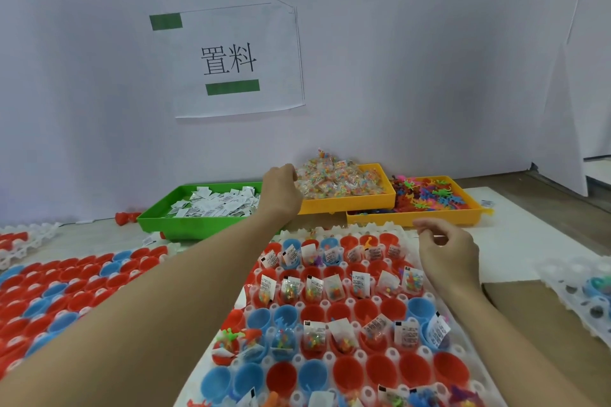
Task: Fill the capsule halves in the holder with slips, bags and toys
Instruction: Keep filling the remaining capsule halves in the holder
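Observation:
The white holder (361,357) in front of me carries rows of red and blue capsule halves (350,370). Many of them have a slip and a small bag standing in them; the nearest full rows are bare. My left hand (281,190) reaches far forward to the heap of clear bags (337,182) in a yellow tray (347,203), fingers curled at the heap's left edge, fingertips hidden. My right hand (446,251) hovers over the holder's far right corner with loosely curled fingers and nothing plainly between them. Slips (215,205) fill a green tray (198,228). Coloured toys (429,195) lie in a second yellow tray (413,218).
Another holder packed with red and blue halves (66,284) lies at the left. A further white holder (578,287) sits at the right edge on brown cardboard (529,307). A wall with a paper sign (238,59) stands right behind the trays.

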`<state>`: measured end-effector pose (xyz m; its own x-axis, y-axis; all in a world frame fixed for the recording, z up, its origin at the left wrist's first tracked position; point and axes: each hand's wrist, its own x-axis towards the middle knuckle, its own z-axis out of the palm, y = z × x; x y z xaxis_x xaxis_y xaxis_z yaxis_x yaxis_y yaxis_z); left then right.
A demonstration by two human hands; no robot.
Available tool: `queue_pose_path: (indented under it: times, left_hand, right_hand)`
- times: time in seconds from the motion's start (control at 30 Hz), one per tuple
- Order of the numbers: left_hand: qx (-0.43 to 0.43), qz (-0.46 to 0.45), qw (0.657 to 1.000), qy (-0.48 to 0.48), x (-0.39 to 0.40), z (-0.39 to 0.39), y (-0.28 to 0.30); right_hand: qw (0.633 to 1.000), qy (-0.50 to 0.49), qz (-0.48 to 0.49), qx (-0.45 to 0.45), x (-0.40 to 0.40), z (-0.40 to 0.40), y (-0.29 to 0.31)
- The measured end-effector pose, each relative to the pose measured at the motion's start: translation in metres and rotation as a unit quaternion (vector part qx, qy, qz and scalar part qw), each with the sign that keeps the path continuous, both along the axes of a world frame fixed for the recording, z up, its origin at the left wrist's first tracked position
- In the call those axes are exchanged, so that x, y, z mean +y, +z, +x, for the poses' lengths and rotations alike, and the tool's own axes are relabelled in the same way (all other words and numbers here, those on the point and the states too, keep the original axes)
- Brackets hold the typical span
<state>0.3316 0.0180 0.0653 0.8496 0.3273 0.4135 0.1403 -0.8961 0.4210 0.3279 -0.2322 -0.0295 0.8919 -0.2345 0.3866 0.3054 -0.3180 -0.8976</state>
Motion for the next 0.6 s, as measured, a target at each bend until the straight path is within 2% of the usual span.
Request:
queue_pose_path:
  times: [0.1,0.2,0.27,0.4,0.6]
  left_hand:
    - [-0.029,0.074,0.995,-0.058,-0.008,-0.008,-0.002]
    - [0.069,0.072,0.990,-0.098,-0.019,-0.013,-0.006]
    - [0.131,0.080,0.984,-0.087,-0.023,-0.012,-0.010]
    - [0.200,0.116,0.971,-0.059,-0.026,-0.008,-0.016]
    - [0.211,0.076,0.974,-0.030,-0.023,-0.004,-0.012]
  right_hand:
    - [1.000,0.003,0.003,-0.002,0.000,0.000,0.000]
    - [1.000,0.008,0.003,-0.001,0.000,0.000,0.000]
    - [1.000,0.008,0.003,-0.001,0.000,0.000,0.000]
    - [1.000,0.004,0.004,-0.003,0.000,0.000,0.000]
    - [1.000,0.003,0.006,-0.002,0.000,0.000,0.000]
